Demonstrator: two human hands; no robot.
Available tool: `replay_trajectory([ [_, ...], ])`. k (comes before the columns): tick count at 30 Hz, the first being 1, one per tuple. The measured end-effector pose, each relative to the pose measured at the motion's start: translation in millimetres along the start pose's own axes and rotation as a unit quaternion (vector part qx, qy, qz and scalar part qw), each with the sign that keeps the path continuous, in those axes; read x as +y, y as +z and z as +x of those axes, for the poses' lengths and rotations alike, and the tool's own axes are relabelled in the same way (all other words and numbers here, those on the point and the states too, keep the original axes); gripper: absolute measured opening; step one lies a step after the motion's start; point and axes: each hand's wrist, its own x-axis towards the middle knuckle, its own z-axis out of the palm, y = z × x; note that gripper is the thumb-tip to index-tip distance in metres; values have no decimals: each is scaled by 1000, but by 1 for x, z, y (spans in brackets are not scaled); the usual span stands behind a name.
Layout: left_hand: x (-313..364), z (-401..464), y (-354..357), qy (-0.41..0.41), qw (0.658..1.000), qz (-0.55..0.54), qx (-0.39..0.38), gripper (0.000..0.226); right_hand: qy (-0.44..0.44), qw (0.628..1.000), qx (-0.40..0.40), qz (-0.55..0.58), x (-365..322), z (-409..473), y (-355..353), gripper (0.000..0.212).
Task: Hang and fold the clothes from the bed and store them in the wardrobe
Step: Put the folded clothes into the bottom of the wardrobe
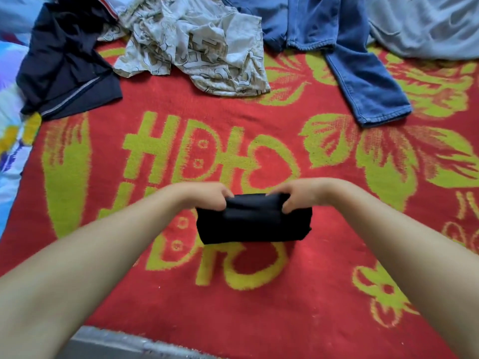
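While two hands grip one black bundle.

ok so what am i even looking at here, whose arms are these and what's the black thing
There is one picture, from a camera worn on a person's head, looking down at their own bare arms. The left hand and right hand each grip an end of a folded black garment just above a red and yellow blanket on a bed. Farther back lie clothes not yet folded: a dark navy garment, a crumpled cream patterned shirt, blue jeans and a pale grey cloth.
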Motion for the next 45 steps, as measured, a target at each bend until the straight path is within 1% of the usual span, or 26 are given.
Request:
replay_trajectory([
  [2,0,20,-14,-13,995,0,97,42,11,986,161,-27,6,17,-9,54],
  [4,-4,38,-6,-63,971,89,214,52,43,949,302,-78,5,33,4,58],
  [5,-4,43,8,-76,948,149,272,56,46,932,345,-103,1,40,18,57],
  [7,0,51,43,-39,899,239,365,59,12,917,365,-162,-8,53,51,56],
  [8,1,57,62,-17,887,256,385,60,-5,915,355,-194,-10,61,66,57],
  [10,-3,70,91,-19,891,229,392,60,-3,913,341,-224,-1,75,86,58],
  [12,-20,86,103,-47,902,164,397,60,16,911,368,-184,22,89,90,56],
  [14,-41,93,105,-63,891,131,431,60,38,908,399,-125,48,94,90,55],
  [15,-53,97,107,-69,888,117,440,60,52,910,398,-101,60,97,93,55],
  [17,-73,94,107,-91,892,113,429,59,71,921,371,-99,74,95,98,56],
  [19,-90,83,108,-138,897,99,408,59,90,929,333,-136,79,88,100,56],
  [21,-97,68,101,-167,893,66,413,62,116,927,327,-139,75,77,93,57],
  [22,-96,61,96,-146,891,73,424,64,115,924,343,-126,70,71,89,58],
  [23,-93,55,93,-93,889,97,438,67,89,919,366,-115,65,65,86,60],
  [24,-85,48,91,-17,889,126,439,70,39,917,380,-116,58,59,86,64],
  [26,-63,40,102,123,880,211,406,80,-70,918,359,-152,45,49,99,75],
  [27,-54,42,115,156,873,256,384,84,-96,920,335,-179,41,47,112,82],
  [28,-47,44,129,150,875,287,360,89,-92,923,313,-204,38,47,125,89],
  [29,-43,49,141,120,882,300,343,95,-67,924,303,-222,38,50,134,96],
  [31,-44,66,145,64,877,302,369,102,-19,916,321,-239,39,62,135,104],
  [32,-46,74,141,46,872,308,377,100,-5,912,334,-239,39,68,130,104],
  [35,-47,82,122,21,872,336,355,91,17,913,325,-245,34,76,114,90],
  [37,-45,76,117,17,891,323,320,91,26,926,298,-232,30,73,111,83],
  [40,-31,52,104,-3,913,286,290,91,29,938,277,-208,16,54,101,80],
  [43,-15,13,95,-20,919,265,291,89,15,941,254,-222,-7,26,89,80],
  [45,-8,-28,99,-44,915,245,318,90,-10,932,251,-261,-32,-4,83,84],
])
